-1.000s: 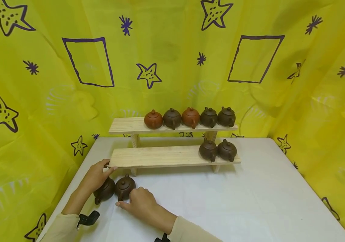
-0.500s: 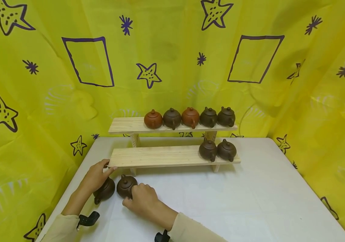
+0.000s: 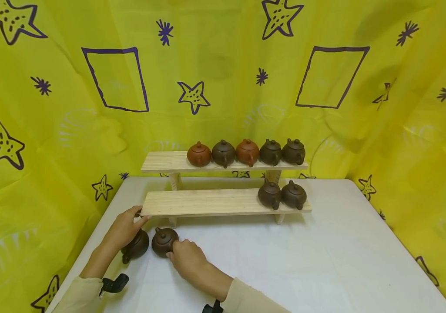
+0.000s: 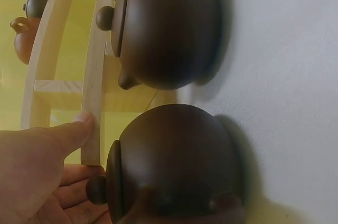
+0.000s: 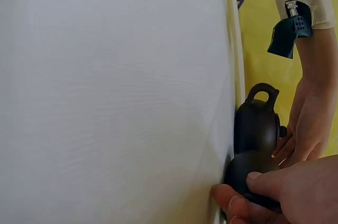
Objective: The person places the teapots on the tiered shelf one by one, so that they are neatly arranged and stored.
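Observation:
My left hand (image 3: pixel 122 228) holds the left end of the lower board of a wooden shelf (image 3: pixel 203 202). In the left wrist view its thumb lies on the board's (image 4: pixel 93 86) edge. Below that hand a dark brown teapot (image 3: pixel 139 246) stands on the table, partly hidden by the forearm. Just right of it is a second dark brown teapot (image 3: pixel 164 241), upright on the table. My right hand (image 3: pixel 189 261) grips this second teapot at its right side. The right wrist view shows the thumb against the teapot's (image 5: pixel 243 168) dark body; the far fingers are partly hidden.
Two dark teapots (image 3: pixel 281 194) stand at the right of the lower board. On the upper board (image 3: pixel 164 161) several teapots, brown and reddish (image 3: pixel 199 154), form a row. A white cloth covers the table (image 3: pixel 324 261), and yellow patterned curtains (image 3: pixel 223 121) enclose it.
My right hand has shifted slightly right with the second teapot, turning it a little, so the gap between the two front teapots has widened. My left hand stays on the board.

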Motion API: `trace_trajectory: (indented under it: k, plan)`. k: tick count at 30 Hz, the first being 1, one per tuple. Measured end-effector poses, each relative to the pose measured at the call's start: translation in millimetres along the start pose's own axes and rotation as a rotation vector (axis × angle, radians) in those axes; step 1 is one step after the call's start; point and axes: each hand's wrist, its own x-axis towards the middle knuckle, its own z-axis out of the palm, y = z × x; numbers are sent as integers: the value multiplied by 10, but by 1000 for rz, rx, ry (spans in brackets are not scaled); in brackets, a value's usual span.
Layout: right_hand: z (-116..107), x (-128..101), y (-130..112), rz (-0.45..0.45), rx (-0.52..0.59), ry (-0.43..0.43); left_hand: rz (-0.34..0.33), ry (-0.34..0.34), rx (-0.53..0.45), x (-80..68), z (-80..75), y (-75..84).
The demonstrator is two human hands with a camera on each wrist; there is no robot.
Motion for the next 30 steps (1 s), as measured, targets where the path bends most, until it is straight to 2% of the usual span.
trace_trajectory:
  k: [7,15,19,24,30]
  plan:
    - [-69,-110,155,-64,110,21,8,15,0,-19,-2,-7]
    - [-304,-239,358,-99,217,26,-18,-12,17,-9,-14,9]
    - [-487,-300,455,-95,272,26,-24,-20,23,-12,-14,10]
    - [-723,-324,622,-92,311,94,-31,-23,16,-14,-5,1]
    - [-966,-323,902,-34,342,161,-31,-38,13,-6,-2,-11]
